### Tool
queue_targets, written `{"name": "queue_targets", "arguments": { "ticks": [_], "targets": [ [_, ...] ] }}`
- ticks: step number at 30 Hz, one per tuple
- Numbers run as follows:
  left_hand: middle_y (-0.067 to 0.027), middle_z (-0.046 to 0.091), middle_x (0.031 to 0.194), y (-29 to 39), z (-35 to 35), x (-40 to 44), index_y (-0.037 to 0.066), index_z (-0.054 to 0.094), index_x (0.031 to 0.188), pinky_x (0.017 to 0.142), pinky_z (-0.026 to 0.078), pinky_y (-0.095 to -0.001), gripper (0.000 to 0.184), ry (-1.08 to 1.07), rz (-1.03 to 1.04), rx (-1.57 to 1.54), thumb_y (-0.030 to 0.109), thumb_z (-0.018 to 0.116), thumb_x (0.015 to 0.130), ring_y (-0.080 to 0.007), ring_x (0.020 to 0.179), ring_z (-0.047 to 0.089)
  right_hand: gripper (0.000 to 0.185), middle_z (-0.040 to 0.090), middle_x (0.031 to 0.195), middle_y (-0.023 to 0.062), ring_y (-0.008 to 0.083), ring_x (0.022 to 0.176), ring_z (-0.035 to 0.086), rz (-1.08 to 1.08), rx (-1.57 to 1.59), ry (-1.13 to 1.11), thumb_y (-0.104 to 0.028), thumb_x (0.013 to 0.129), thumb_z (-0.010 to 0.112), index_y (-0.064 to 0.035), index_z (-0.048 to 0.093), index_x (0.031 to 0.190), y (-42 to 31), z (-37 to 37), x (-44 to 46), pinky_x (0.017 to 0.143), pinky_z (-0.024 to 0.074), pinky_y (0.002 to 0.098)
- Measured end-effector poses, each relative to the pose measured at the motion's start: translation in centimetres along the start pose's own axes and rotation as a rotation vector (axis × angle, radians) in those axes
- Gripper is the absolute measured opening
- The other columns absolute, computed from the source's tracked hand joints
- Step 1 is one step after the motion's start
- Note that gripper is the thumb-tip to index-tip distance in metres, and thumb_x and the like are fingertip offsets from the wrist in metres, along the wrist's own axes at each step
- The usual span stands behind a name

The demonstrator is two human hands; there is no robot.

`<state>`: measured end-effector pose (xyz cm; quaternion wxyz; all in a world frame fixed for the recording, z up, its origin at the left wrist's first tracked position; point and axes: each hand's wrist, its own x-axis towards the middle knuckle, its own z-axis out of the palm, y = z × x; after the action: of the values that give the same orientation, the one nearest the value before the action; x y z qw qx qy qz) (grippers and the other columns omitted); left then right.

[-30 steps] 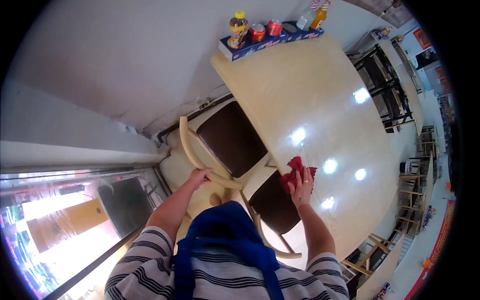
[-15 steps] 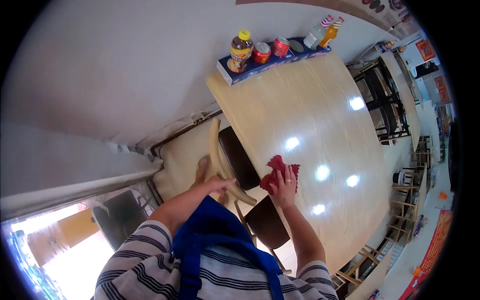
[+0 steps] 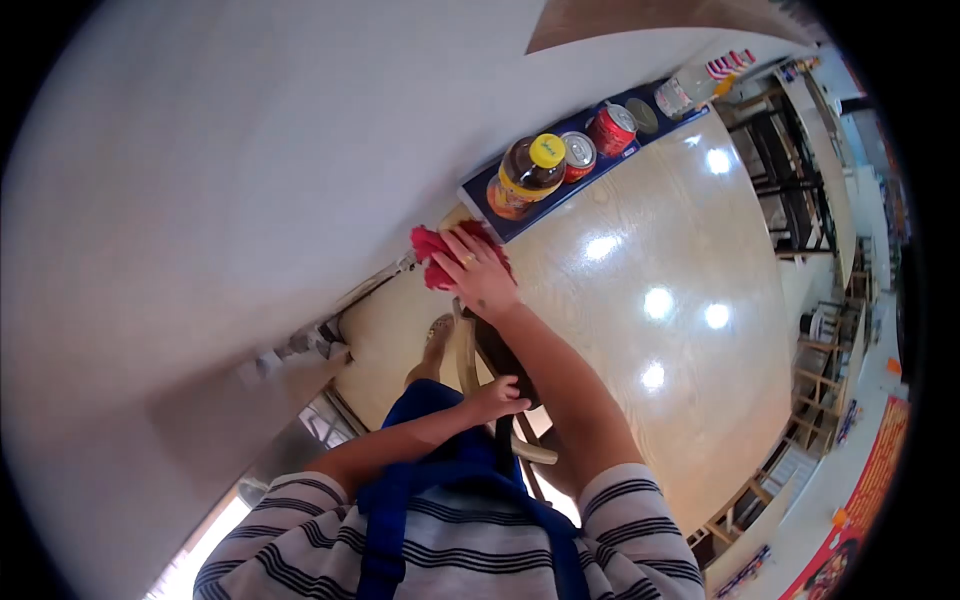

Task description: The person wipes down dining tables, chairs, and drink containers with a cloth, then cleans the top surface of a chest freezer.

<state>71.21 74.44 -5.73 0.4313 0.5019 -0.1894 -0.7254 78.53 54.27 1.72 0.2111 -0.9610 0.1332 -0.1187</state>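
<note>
Pressed over a red cloth (image 3: 428, 247) at the table corner by the wall is my right hand (image 3: 482, 280), its fingers over the fabric. Part of the cloth hangs past the edge of the wooden table (image 3: 600, 320). My left hand (image 3: 497, 399), fingers curled and nothing visible in them, is low in front of my body, over the curved wooden back (image 3: 466, 350) of a chair. A blue box (image 3: 545, 207) beside the cloth carries a yellow-capped bottle (image 3: 531, 172) and two red cans, one of them here (image 3: 612, 130).
Clear and orange bottles with striped tops, such as this clear one (image 3: 682, 92), stand at the box's far end. A wall (image 3: 250, 180) borders the table on the left. Dark stacked chairs (image 3: 785, 180) and more tables are to the right. A foot (image 3: 438, 328) shows on the floor.
My right hand and the cloth have moved along the table edge to the corner beside the box. The left hand has shifted right, off its earlier place on the chair back. The view has moved closer to the wall.
</note>
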Motion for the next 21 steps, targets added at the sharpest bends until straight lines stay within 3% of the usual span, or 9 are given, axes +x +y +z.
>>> {"name": "queue_targets", "arguments": {
  "ticks": [3, 4, 6, 7, 8, 10, 14, 18, 21],
  "targets": [
    [-0.0096, 0.055, 0.105, 8.8, -0.3, 1.3, -0.002, 0.042, 0.116, 0.078, 0.044, -0.0318, 0.052, -0.124, -0.291, 0.119, 0.030, 0.063, 0.080, -0.0184, 0.090, 0.056, 0.050, 0.040, 0.129, 0.0109, 0.0337, 0.117, 0.038, 0.054, -0.086, 0.145, -0.011, 0.068, 0.063, -0.0095, 0.051, 0.116, -0.1, 2.4, 2.4, 0.094, 0.0362, 0.0420],
    [-0.0096, 0.055, 0.105, 7.0, -0.6, 2.4, -0.002, 0.042, 0.116, 0.078, 0.044, -0.0318, 0.052, -0.138, -0.304, 0.131, 0.030, 0.063, 0.080, -0.0184, 0.090, 0.056, 0.050, 0.040, 0.129, 0.0109, 0.0337, 0.117, 0.038, 0.075, -0.087, 0.151, -0.011, 0.068, 0.063, -0.0095, 0.051, 0.116, -0.2, 2.3, 2.4, 0.094, 0.0362, 0.0420],
    [-0.0107, 0.052, 0.109, 2.4, -1.6, 4.7, 0.000, 0.045, 0.114, 0.076, 0.044, -0.0299, 0.045, -0.022, 0.222, 0.087, 0.027, 0.061, 0.081, -0.0161, 0.087, 0.056, 0.043, 0.040, 0.128, 0.0098, 0.0313, 0.113, 0.042, 0.205, 0.094, 0.144, -0.010, 0.071, 0.057, -0.0106, 0.052, 0.113, -1.1, 2.2, 1.5, 0.091, 0.0381, 0.0410],
    [-0.0107, 0.052, 0.109, 2.5, -1.6, 4.7, 0.000, 0.045, 0.114, 0.076, 0.044, -0.0299, 0.045, -0.040, 0.210, 0.095, 0.027, 0.061, 0.081, -0.0161, 0.087, 0.056, 0.043, 0.043, 0.125, 0.0113, 0.0320, 0.107, 0.046, 0.262, 0.176, 0.174, -0.006, 0.069, 0.060, -0.0094, 0.053, 0.111, -1.8, 1.0, 1.0, 0.086, 0.0413, 0.0400],
    [-0.0103, 0.054, 0.105, 2.4, -1.6, 4.5, 0.002, 0.047, 0.113, 0.075, 0.045, -0.0284, 0.042, -0.051, 0.108, -0.149, 0.026, 0.061, 0.082, -0.0151, 0.084, 0.056, 0.043, 0.043, 0.125, 0.0113, 0.0320, 0.107, 0.046, 0.287, 0.174, 0.180, -0.006, 0.069, 0.060, -0.0094, 0.053, 0.111, -2.3, 0.2, -0.1, 0.086, 0.0413, 0.0400],
    [-0.0099, 0.056, 0.101, 3.7, -1.6, 4.5, 0.003, 0.048, 0.111, 0.074, 0.045, -0.0269, 0.038, -0.080, -0.008, -0.385, 0.024, 0.060, 0.082, -0.0140, 0.082, 0.056, 0.047, 0.045, 0.122, 0.0141, 0.0331, 0.104, 0.048, 0.313, 0.287, 0.560, -0.001, 0.065, 0.064, -0.0087, 0.052, 0.110, -2.0, -1.5, -2.2, 0.084, 0.0427, 0.0391],
    [-0.0106, 0.058, 0.097, 8.1, -0.1, 3.5, -0.001, 0.051, 0.104, 0.077, 0.047, -0.0294, 0.032, 0.063, -0.258, -0.380, 0.022, 0.058, 0.084, -0.0173, 0.085, 0.059, 0.050, 0.046, 0.118, 0.0189, 0.0349, 0.106, 0.047, 0.688, 0.023, 0.795, 0.002, 0.064, 0.067, -0.0049, 0.050, 0.111, 0.0, -5.8, -3.4, 0.089, 0.0397, 0.0399],
    [-0.0121, 0.058, 0.095, 9.8, 0.2, 3.2, -0.005, 0.051, 0.101, 0.078, 0.050, -0.0312, 0.034, 0.123, -0.334, -0.411, 0.023, 0.057, 0.084, -0.0231, 0.086, 0.060, 0.050, 0.043, 0.122, 0.0186, 0.0363, 0.106, 0.046, 0.715, 0.121, 0.622, -0.001, 0.067, 0.061, -0.0033, 0.048, 0.116, 3.4, -7.0, -0.4, 0.092, 0.0383, 0.0406],
    [-0.0122, 0.055, 0.102, 9.7, -0.7, 3.0, -0.004, 0.049, 0.105, 0.082, 0.047, -0.0315, 0.037, 0.064, -0.392, -0.316, 0.026, 0.056, 0.085, -0.0210, 0.096, 0.056, 0.048, 0.046, 0.119, 0.0163, 0.0344, 0.105, 0.047, 0.740, 0.068, 0.543, -0.005, 0.066, 0.063, -0.0030, 0.051, 0.113, 1.5, -6.1, 0.5, 0.090, 0.0401, 0.0395]
  ]
}}
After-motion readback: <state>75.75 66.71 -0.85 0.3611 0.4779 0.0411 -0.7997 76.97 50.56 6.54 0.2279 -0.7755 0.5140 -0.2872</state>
